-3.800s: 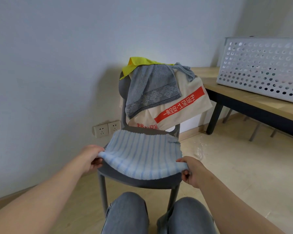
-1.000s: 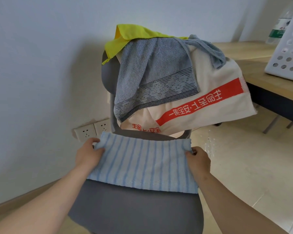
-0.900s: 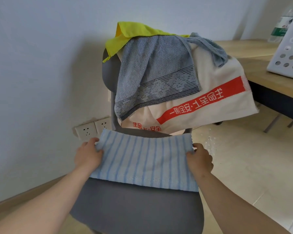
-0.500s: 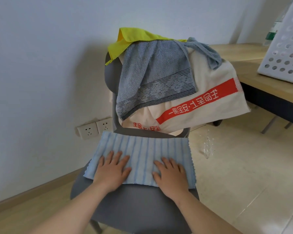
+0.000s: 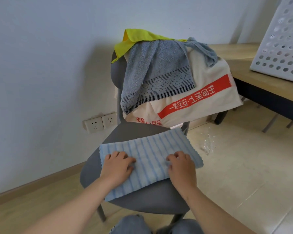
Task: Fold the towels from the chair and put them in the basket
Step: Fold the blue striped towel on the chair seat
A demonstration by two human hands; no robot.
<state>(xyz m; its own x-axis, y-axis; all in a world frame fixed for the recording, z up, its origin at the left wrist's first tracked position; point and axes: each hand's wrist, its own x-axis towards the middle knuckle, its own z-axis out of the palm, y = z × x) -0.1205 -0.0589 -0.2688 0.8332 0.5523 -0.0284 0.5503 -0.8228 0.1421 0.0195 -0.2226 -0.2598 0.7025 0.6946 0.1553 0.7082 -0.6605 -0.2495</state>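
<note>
The blue striped towel is lying flat on the seat of the gray chair. The left hand and the right hand are resting on it with bent fingers; I cannot tell if they are pinching it. The white basket is sitting on the table.

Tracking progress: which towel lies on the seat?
The blue striped towel, under left hand and right hand; grey towel, yellow cloth and cream towel drape the backrest.
</note>
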